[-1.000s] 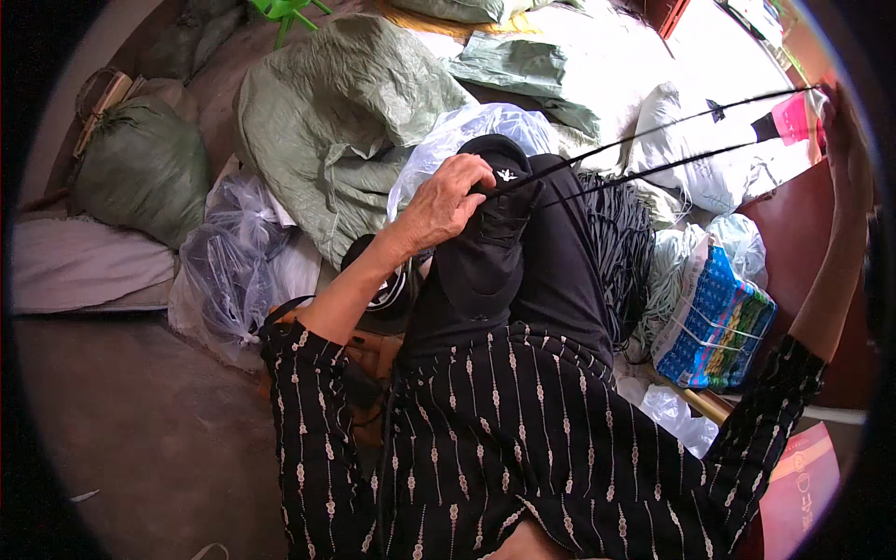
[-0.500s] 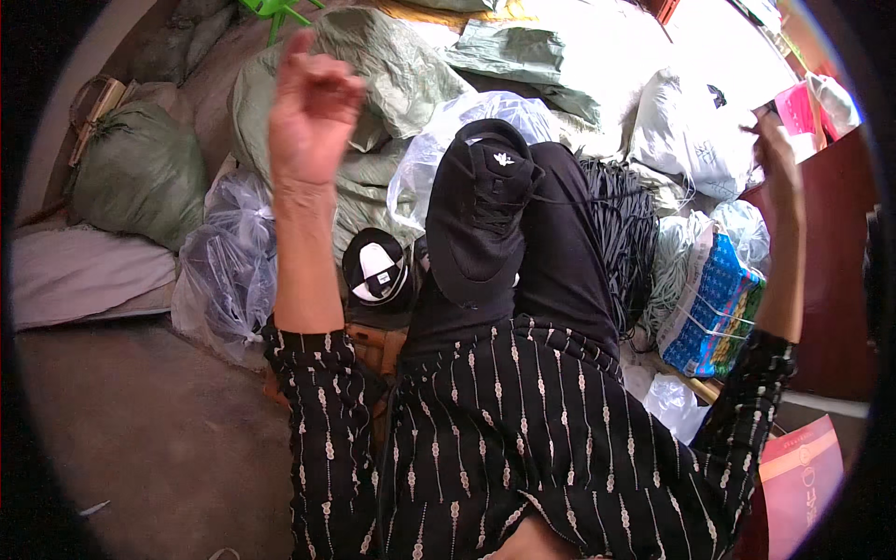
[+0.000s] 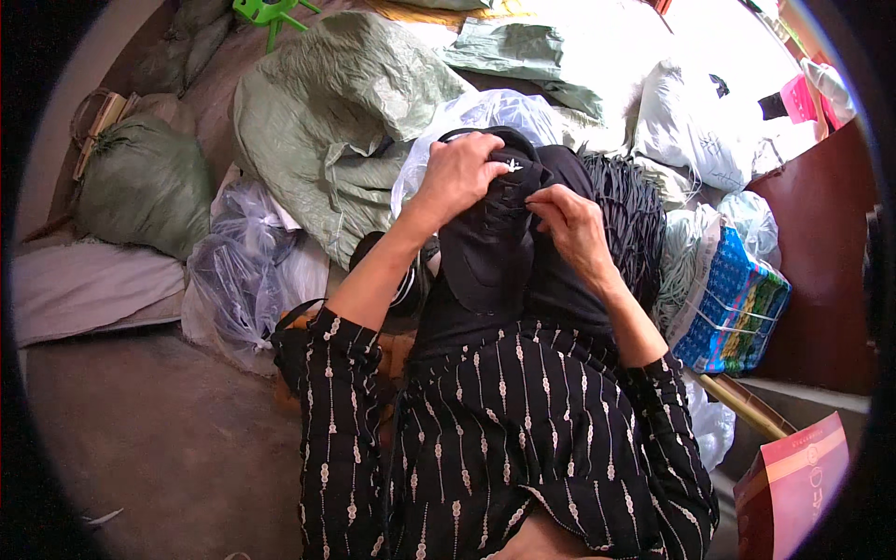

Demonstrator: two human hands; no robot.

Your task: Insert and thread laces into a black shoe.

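Note:
A black sneaker [image 3: 485, 266] rests on my lap over the dark trousers, toe toward me, with a small white mark on its tongue. My left hand [image 3: 459, 177] is closed around the upper end of it, fingers over the collar and thumb by the tongue. At the right edge of the lacing, my right hand [image 3: 567, 219] pinches a black shoelace [image 3: 504, 210] with thumb and fingertips; the strand is hard to make out against the black shoe. Beside my left forearm, another black-and-white shoe [image 3: 407, 291] sits partly covered.
A bundle of black cords [image 3: 633, 224] lies right of my knee, beside a blue patterned bag [image 3: 723, 299]. Green woven sacking [image 3: 317, 112] and clear plastic bags [image 3: 245, 271] spread ahead and left. A red box [image 3: 793, 485] stands at the lower right.
Both hands have come in from far apart: the left down onto the sneaker's collar, the right from the far right to the lacing. The sneaker stays on my lap.

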